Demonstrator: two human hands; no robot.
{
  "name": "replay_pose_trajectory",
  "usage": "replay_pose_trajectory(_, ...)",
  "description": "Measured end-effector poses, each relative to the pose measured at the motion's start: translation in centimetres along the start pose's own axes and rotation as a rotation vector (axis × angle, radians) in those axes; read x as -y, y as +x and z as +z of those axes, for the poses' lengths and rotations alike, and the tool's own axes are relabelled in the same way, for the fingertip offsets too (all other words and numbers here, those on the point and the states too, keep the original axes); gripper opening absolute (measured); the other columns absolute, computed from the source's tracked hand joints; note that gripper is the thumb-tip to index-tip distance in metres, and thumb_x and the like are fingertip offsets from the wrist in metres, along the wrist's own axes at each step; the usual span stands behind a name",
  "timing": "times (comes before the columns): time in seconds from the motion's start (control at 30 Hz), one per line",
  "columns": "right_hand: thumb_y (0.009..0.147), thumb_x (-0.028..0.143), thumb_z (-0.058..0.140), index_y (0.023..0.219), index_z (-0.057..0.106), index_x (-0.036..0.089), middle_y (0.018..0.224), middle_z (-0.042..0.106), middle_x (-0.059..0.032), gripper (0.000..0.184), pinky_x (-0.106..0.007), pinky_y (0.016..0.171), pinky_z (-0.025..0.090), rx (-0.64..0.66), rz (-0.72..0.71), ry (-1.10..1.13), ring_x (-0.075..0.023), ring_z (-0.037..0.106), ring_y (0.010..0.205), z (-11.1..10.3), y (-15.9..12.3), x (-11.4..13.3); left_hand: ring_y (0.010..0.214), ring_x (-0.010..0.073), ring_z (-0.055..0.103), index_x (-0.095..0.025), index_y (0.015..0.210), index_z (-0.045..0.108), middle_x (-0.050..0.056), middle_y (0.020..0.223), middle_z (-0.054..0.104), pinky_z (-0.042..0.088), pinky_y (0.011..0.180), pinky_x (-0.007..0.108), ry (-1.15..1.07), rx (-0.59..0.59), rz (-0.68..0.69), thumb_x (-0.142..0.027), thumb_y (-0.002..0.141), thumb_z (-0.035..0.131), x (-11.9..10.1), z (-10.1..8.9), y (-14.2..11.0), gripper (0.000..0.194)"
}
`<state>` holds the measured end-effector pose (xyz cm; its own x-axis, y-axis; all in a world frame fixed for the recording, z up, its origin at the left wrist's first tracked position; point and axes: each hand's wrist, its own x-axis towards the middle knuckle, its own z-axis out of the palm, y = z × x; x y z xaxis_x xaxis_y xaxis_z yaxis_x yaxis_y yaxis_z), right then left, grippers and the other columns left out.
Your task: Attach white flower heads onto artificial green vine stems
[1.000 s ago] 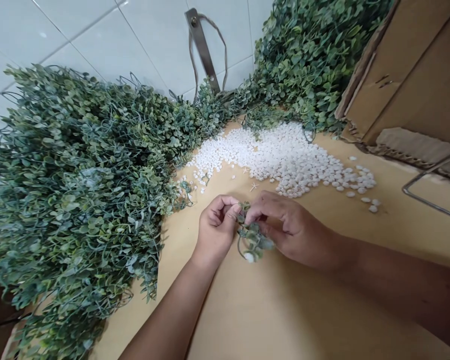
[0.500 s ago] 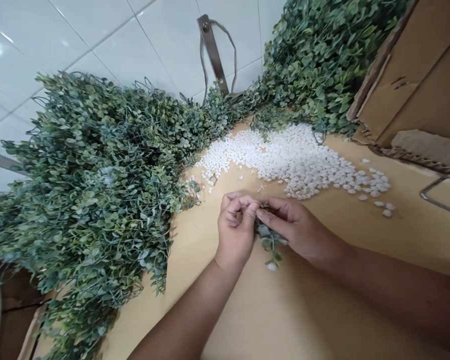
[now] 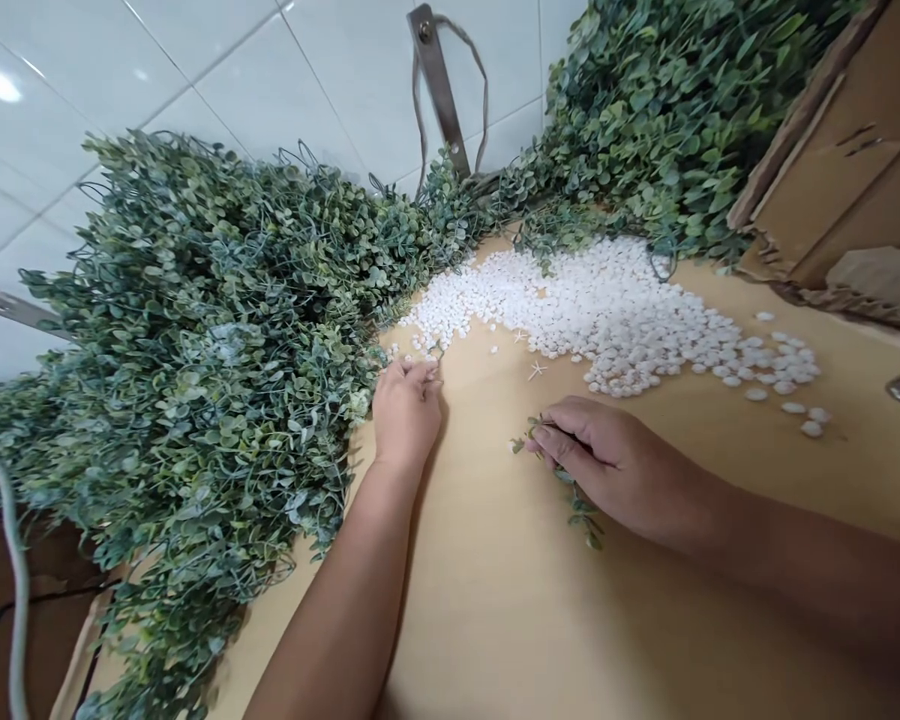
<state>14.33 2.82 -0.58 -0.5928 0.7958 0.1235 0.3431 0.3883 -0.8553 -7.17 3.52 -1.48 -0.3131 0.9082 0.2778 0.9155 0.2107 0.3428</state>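
Observation:
My right hand (image 3: 596, 450) is closed with thumb and fingers pinching a sprig of green artificial leaves (image 3: 581, 510). Leaves stick out both past the fingertips and below the palm. At the right edge of the big leaf heap, my left hand (image 3: 407, 405) reaches down to the table with its fingers bent together. Its fingertips are by a few loose white pieces; whatever they pinch is hidden. Small white flower-like pieces (image 3: 607, 310) lie spread in a pile beyond both hands. A star-shaped white piece (image 3: 537, 370) rests between the hands and that pile.
A large heap of artificial greenery (image 3: 232, 360) covers the left of the tan table (image 3: 480, 600). More greenery (image 3: 660, 120) is piled at the back right, beside a cardboard box (image 3: 832, 170). A metal strap (image 3: 441, 90) hangs against the tiled wall. A pale cable (image 3: 15, 570) runs at far left.
My left hand has left the sprig and moved left to the edge of the leaf heap. My right hand keeps the sprig, which has turned in its fingers. The view has shifted slightly.

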Motion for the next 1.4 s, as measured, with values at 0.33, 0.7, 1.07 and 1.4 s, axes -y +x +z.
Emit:
replay_pose_trajectory(0.33,0.087,0.02,0.031,0.06,0.038,0.02,0.061,0.048,-0.0034,0.028,-0.03,0.063,0.035,0.1,-0.018,-0.071,-0.0186,0.047,0.068,-0.3,-0.3,0.4,0.09,0.022,0.061,-0.017,0.096,0.069,0.01,0.095,0.066,0.044,0.081,0.032,-0.037,-0.018,-0.016,-0.016,0.079,0.048,0.3,0.1,-0.1,0.027)
replay_pose_trajectory(0.7,0.082,0.011,0.038,0.057,0.034,0.019,0.059,0.044,-0.001,0.026,-0.028,0.063,0.031,0.059,-0.081,-0.213,-0.0158,0.043,0.066,-0.8,0.4,-0.1,0.06,0.0075,0.054,-0.016,0.075,0.071,0.0,0.067,0.066,0.044,0.065,0.021,-1.193,0.376,-0.351,-0.029,0.059,0.076,-4.9,-1.3,-4.1,0.021)
replay_pose_trajectory(1.07,0.08,0.012,0.04,0.057,0.042,0.018,0.056,0.047,-0.0018,0.025,-0.028,0.062,0.033,0.022,-0.132,-0.187,-0.0158,0.044,0.063,-0.6,0.4,-0.4,0.058,0.0068,0.052,-0.016,0.072,0.071,-0.001,0.058,0.061,0.04,0.059,0.019,-1.334,0.519,-0.354,-0.028,0.058,0.079,-5.4,-1.3,-4.6,0.021)
replay_pose_trajectory(1.4,0.08,0.013,0.041,0.055,0.035,0.019,0.055,0.044,-0.0003,0.026,-0.026,0.062,0.032,0.029,-0.13,-0.201,-0.0142,0.043,0.063,-0.7,0.3,-0.3,0.059,0.0076,0.052,-0.016,0.076,0.073,0.0,0.063,0.063,0.041,0.061,0.021,-1.291,0.519,-0.343,-0.029,0.064,0.074,-5.6,-1.1,-4.6,0.018)
